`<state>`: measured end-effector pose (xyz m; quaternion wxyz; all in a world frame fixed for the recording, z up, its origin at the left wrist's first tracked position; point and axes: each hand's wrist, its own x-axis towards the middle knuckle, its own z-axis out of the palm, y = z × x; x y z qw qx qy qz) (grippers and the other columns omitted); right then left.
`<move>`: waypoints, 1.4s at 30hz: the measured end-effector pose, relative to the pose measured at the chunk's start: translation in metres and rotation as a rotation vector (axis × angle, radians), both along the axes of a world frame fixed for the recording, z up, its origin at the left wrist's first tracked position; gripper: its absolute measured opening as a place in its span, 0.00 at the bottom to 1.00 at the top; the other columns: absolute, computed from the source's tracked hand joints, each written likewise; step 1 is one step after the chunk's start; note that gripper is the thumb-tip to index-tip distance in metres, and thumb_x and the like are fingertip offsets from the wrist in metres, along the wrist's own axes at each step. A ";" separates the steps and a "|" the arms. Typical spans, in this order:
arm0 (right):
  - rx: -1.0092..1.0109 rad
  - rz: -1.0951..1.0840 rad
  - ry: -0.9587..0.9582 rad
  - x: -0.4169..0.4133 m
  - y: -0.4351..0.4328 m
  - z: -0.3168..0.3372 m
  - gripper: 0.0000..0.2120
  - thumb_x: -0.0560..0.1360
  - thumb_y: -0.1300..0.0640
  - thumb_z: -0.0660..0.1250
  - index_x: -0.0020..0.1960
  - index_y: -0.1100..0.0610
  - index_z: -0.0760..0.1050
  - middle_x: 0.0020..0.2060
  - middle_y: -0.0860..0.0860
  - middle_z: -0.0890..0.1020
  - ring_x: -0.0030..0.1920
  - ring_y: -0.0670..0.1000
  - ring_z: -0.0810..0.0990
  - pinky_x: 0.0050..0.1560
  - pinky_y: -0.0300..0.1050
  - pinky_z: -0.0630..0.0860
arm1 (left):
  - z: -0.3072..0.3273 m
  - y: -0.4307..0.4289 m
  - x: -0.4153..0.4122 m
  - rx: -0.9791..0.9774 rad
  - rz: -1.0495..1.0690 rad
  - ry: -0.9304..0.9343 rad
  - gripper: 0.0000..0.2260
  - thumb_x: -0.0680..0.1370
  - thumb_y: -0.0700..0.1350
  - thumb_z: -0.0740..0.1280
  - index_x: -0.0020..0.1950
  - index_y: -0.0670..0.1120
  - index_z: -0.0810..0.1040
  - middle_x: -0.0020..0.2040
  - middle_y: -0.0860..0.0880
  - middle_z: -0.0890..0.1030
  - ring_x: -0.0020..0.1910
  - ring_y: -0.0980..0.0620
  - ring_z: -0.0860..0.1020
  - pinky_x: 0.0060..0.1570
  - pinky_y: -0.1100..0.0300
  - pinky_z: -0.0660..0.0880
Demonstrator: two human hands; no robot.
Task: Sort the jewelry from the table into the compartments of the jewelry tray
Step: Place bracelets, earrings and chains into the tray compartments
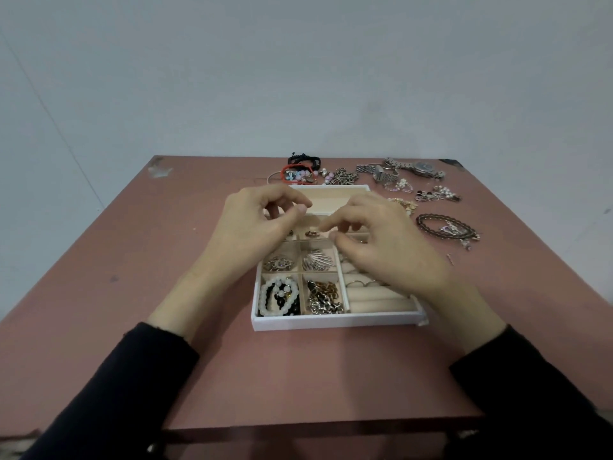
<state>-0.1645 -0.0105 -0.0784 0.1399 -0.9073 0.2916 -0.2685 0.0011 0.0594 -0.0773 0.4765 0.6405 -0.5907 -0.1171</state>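
A reddish table (116,293) meets a pale wall (298,61). A watch (423,168) and bracelets (300,175) lie beyond the tray (331,322). Over it hover the left hand (255,230) and right hand (391,247), fingers curled, grip unclear.

white jewelry tray (335,322) mid-table, partly filled; loose jewelry (411,180) beyond it

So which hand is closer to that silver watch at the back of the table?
The right. The right hand hangs over the right side of the tray, with the silver watch beyond it; the left hand is over the tray's left side, farther away.
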 end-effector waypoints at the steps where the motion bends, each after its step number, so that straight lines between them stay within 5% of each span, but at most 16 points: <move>1: 0.013 -0.016 -0.014 -0.007 -0.003 0.001 0.07 0.74 0.57 0.66 0.48 0.50 0.82 0.38 0.45 0.77 0.43 0.43 0.71 0.46 0.40 0.66 | 0.003 -0.001 -0.004 0.012 -0.021 -0.013 0.04 0.74 0.44 0.68 0.44 0.51 0.83 0.32 0.56 0.77 0.31 0.61 0.71 0.32 0.72 0.66; 6: 0.182 -0.200 -0.222 -0.055 -0.022 0.011 0.07 0.72 0.62 0.68 0.45 0.52 0.82 0.39 0.48 0.81 0.34 0.41 0.72 0.36 0.30 0.67 | 0.018 -0.019 -0.037 0.127 -0.143 -0.161 0.04 0.75 0.47 0.68 0.48 0.53 0.81 0.40 0.56 0.80 0.38 0.63 0.76 0.36 0.75 0.68; 12: 0.217 -0.514 -0.332 -0.110 -0.057 0.007 0.11 0.71 0.66 0.64 0.43 0.53 0.82 0.35 0.49 0.80 0.29 0.39 0.72 0.32 0.25 0.67 | 0.024 -0.053 -0.094 0.225 -0.271 -0.339 0.06 0.75 0.45 0.68 0.50 0.48 0.81 0.38 0.55 0.78 0.40 0.56 0.75 0.40 0.64 0.70; 14: 0.226 -0.587 -0.299 -0.123 -0.063 0.002 0.10 0.70 0.64 0.65 0.40 0.51 0.80 0.36 0.50 0.80 0.32 0.39 0.74 0.35 0.26 0.68 | 0.024 -0.065 -0.105 0.256 -0.264 -0.439 0.07 0.74 0.42 0.67 0.51 0.47 0.81 0.42 0.52 0.80 0.43 0.53 0.76 0.44 0.62 0.71; 16: 0.234 -0.643 -0.216 -0.133 -0.067 -0.005 0.03 0.69 0.57 0.68 0.37 0.52 0.77 0.35 0.49 0.79 0.38 0.46 0.77 0.41 0.38 0.73 | 0.024 -0.074 -0.110 0.271 -0.227 -0.517 0.07 0.74 0.41 0.66 0.51 0.47 0.81 0.48 0.49 0.82 0.49 0.50 0.77 0.47 0.60 0.73; 18: 0.256 -0.656 -0.074 -0.140 -0.067 -0.008 0.09 0.67 0.49 0.71 0.35 0.53 0.75 0.35 0.48 0.79 0.41 0.52 0.78 0.42 0.46 0.73 | 0.023 -0.081 -0.111 0.300 -0.185 -0.572 0.08 0.74 0.41 0.65 0.51 0.48 0.80 0.50 0.48 0.82 0.52 0.48 0.77 0.50 0.56 0.75; 23: 0.281 -0.628 0.126 -0.135 -0.057 -0.003 0.17 0.64 0.40 0.72 0.37 0.53 0.75 0.35 0.45 0.77 0.42 0.51 0.76 0.42 0.46 0.72 | 0.021 -0.089 -0.104 0.325 -0.125 -0.623 0.07 0.74 0.41 0.66 0.49 0.49 0.81 0.50 0.47 0.81 0.53 0.48 0.77 0.49 0.55 0.75; 26: 0.248 -0.634 0.162 -0.128 -0.056 -0.001 0.13 0.67 0.44 0.72 0.38 0.53 0.77 0.35 0.46 0.77 0.42 0.51 0.76 0.39 0.44 0.68 | 0.020 -0.091 -0.101 0.331 -0.132 -0.583 0.05 0.75 0.42 0.67 0.48 0.49 0.81 0.49 0.50 0.81 0.50 0.51 0.77 0.44 0.61 0.70; 34: 0.327 -0.603 0.042 -0.128 -0.060 -0.001 0.05 0.67 0.58 0.69 0.33 0.55 0.80 0.32 0.47 0.81 0.36 0.48 0.79 0.38 0.43 0.75 | 0.020 -0.090 -0.096 0.352 -0.155 -0.519 0.05 0.74 0.43 0.68 0.48 0.47 0.82 0.48 0.49 0.82 0.45 0.52 0.77 0.43 0.62 0.69; 38: 0.391 -0.574 -0.185 -0.129 -0.056 0.004 0.05 0.67 0.60 0.67 0.34 0.56 0.80 0.27 0.49 0.80 0.27 0.44 0.74 0.27 0.34 0.69 | 0.018 -0.090 -0.097 0.369 -0.170 -0.573 0.07 0.73 0.41 0.68 0.48 0.47 0.83 0.48 0.48 0.83 0.49 0.50 0.79 0.44 0.61 0.71; 42: 0.418 -0.497 -0.392 -0.128 -0.055 0.014 0.06 0.69 0.59 0.68 0.34 0.55 0.79 0.28 0.49 0.79 0.30 0.44 0.73 0.33 0.37 0.69 | 0.016 -0.091 -0.098 0.387 -0.155 -0.657 0.06 0.71 0.45 0.70 0.48 0.49 0.83 0.47 0.47 0.84 0.49 0.49 0.79 0.45 0.57 0.75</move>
